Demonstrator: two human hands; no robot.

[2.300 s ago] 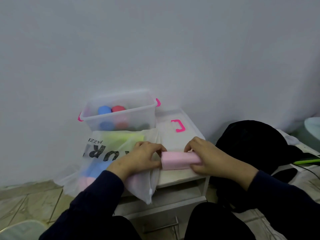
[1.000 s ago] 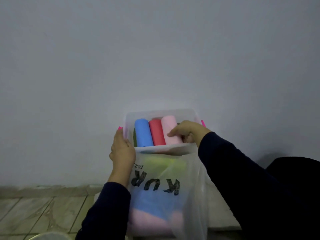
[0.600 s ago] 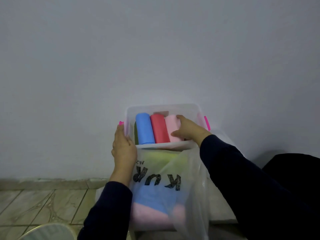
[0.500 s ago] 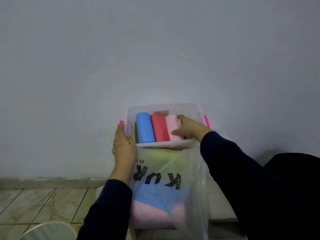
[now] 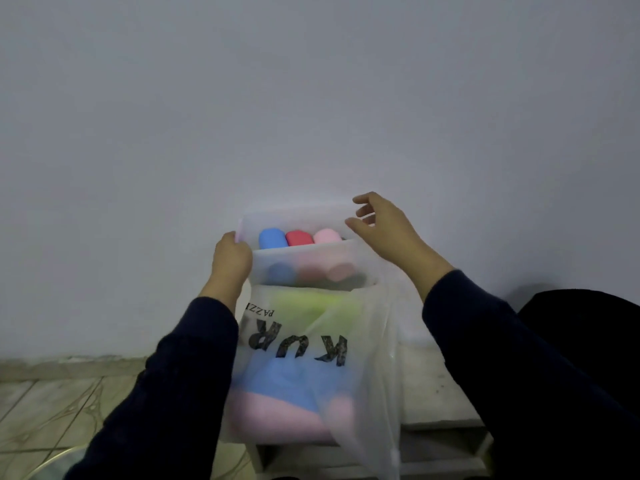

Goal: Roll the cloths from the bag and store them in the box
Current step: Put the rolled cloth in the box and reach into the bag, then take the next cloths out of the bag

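Three rolled cloths, blue [image 5: 273,238], red [image 5: 298,238] and pink [image 5: 327,235], lay side by side in the clear box [image 5: 311,268]. Left hand [image 5: 231,259] gripped its left rim; right hand [image 5: 382,227] hovered above with fingers spread, holding nothing. Tugging the plastic bag [image 5: 304,358] draped against it could drag the box forward.

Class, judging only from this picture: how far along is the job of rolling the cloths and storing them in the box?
Done: blue, red and pink rolls lie in the box. In hand: left hand grips the box's side; right hand hovers open, holding nothing. Left: yellow, blue and pink cloths show inside the bag, unrolled.
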